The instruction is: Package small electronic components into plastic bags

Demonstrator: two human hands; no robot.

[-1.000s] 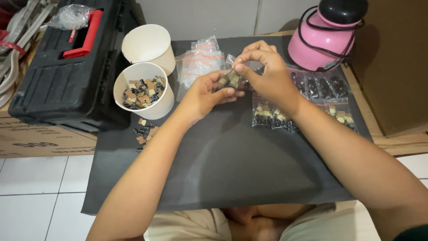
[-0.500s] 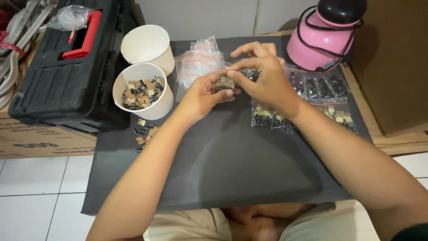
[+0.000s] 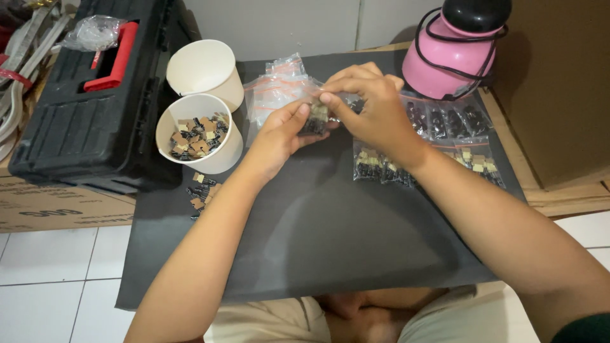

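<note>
Parts, small, dark and tan, sit packed inside the little clear bag [image 3: 316,117] that I hold over the far middle of the black mat [image 3: 318,235]. My left hand [image 3: 283,130] grasps the bag from below and from the left, thumb on top. My right hand [image 3: 375,111] comes at it from the right, its fingertips [image 3: 327,98] pinching the bag's upper edge. So the bag lies between the two hands, touching both, and its long axis runs roughly from me toward the wall. The left hand carries it; the right only meets its top. It looks crinkled, glossy and full. Just behind it lies a loose heap of empty bags [image 3: 276,89]. Filled bags [image 3: 445,136] lie in rows to the right, near a pink jug [image 3: 454,54]. To the left stand a cup of parts [image 3: 198,133], an empty cup [image 3: 204,67] and a black toolbox [image 3: 89,108].
</note>
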